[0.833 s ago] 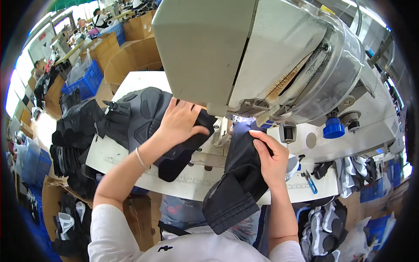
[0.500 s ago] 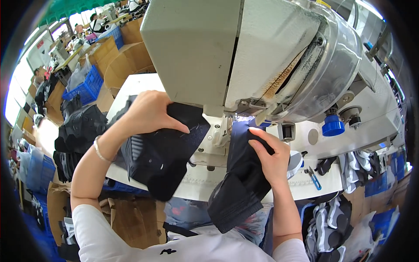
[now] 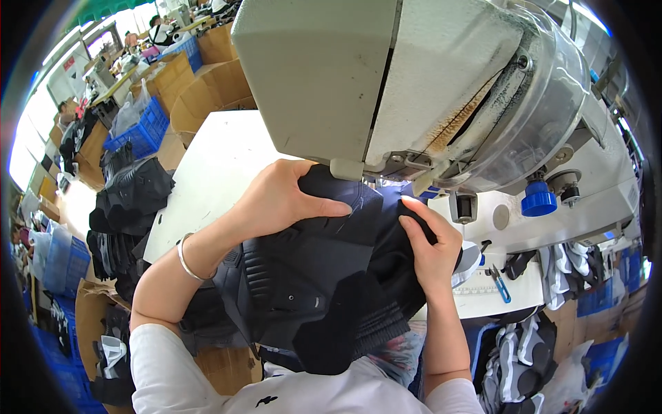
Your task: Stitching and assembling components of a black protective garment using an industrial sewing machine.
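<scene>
A black moulded panel point(image 3: 289, 283) with ribbed parts hangs from my left hand point(image 3: 276, 196), its top edge pinched between thumb and fingers. My right hand point(image 3: 436, 245) pinches a black fabric piece point(image 3: 394, 259) near its upper edge. The panel's right edge overlaps the fabric, just in front of the sewing machine's point(image 3: 324, 83) needle area. Whether the two are stitched together there I cannot tell. Both pieces drape over the table's front edge toward my lap, and they hide the machine bed.
Blue-handled thread snips point(image 3: 499, 284) lie on the white table point(image 3: 207, 155) at the right. Black pieces point(image 3: 131, 196) are piled at the left. Grey-and-white pieces point(image 3: 518, 352) fill a container at the lower right. Cardboard boxes point(image 3: 214, 96) and a blue crate point(image 3: 141, 131) stand behind.
My left hand has moved right and slightly down with the black panel, closing the gap to the fabric so they overlap. The right hand stays near the same spot, still pinching.
</scene>
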A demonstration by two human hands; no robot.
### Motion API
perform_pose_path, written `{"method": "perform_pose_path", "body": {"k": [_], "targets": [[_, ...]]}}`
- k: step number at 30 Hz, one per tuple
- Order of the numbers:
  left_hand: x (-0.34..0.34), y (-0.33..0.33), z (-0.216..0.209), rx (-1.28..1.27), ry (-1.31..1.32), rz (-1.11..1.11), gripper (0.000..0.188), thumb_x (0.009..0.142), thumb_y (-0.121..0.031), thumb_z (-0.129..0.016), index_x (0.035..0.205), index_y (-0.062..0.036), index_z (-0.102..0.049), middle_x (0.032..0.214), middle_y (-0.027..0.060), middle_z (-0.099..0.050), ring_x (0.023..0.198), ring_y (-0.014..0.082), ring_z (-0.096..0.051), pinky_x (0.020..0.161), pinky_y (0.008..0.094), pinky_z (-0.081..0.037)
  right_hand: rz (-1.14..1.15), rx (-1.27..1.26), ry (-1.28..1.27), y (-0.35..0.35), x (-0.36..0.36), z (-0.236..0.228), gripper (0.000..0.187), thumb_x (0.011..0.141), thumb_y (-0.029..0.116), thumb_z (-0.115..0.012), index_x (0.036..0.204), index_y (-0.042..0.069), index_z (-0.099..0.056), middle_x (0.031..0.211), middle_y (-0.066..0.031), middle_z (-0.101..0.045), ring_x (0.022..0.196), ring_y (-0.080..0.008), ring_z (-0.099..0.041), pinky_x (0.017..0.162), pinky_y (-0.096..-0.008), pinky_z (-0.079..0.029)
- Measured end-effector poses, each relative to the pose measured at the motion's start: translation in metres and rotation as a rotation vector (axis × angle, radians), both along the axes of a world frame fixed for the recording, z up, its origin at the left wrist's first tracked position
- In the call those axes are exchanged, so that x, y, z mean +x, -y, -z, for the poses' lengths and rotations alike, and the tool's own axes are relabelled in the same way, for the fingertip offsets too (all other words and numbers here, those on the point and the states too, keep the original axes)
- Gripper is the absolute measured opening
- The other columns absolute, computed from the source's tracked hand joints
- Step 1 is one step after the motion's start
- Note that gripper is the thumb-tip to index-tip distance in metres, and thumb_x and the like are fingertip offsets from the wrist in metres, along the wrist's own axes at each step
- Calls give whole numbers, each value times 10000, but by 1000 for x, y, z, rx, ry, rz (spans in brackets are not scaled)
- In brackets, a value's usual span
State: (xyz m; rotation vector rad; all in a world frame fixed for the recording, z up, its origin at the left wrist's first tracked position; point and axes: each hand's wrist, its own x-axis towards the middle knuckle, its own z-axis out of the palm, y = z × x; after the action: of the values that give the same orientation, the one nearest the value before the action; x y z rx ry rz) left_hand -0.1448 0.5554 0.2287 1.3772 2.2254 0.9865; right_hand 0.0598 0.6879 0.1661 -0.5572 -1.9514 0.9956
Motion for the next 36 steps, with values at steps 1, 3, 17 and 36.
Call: {"method": "perform_pose_path", "body": {"k": [1, 3, 17, 36], "targets": [[-2, -2, 5, 126, -2, 36, 562, 651, -418, -845, 830, 76, -644, 591, 56, -535, 572, 111, -494, 551, 299, -432, -2, -11, -8, -1, 0, 1, 256, 795, 13, -690, 1052, 3, -688, 996, -82, -707, 914, -130, -640, 844, -238, -465], [-3, -6, 6, 88, -38, 12, 567, 652, -417, -844, 863, 70, -644, 583, 40, -499, 562, 111, -464, 537, 304, -413, -4, -24, -17, -3, 0, 3, 259, 795, 15, -692, 1053, 1, -687, 1001, -81, -706, 920, -129, -639, 849, -239, -464], [-6, -10, 14, 192, -36, 25, 586, 642, -391, -858, 1006, 14, -642, 553, -23, -380, 526, 101, -359, 492, 309, -329, -27, -89, -10, -7, 0, 5, 247, 802, 23, -703, 1047, 8, -688, 1012, -77, -707, 928, -116, -635, 854, -234, -461], [-11, -15, 27, 249, -13, 70, 584, 652, -407, -846, 1027, -12, -636, 575, 12, -450, 549, 127, -389, 526, 310, -359, -2, -112, 27, -7, 0, 2, 237, 802, 45, -716, 1036, 20, -697, 1003, -67, -708, 922, -109, -633, 857, -234, -460]]}}
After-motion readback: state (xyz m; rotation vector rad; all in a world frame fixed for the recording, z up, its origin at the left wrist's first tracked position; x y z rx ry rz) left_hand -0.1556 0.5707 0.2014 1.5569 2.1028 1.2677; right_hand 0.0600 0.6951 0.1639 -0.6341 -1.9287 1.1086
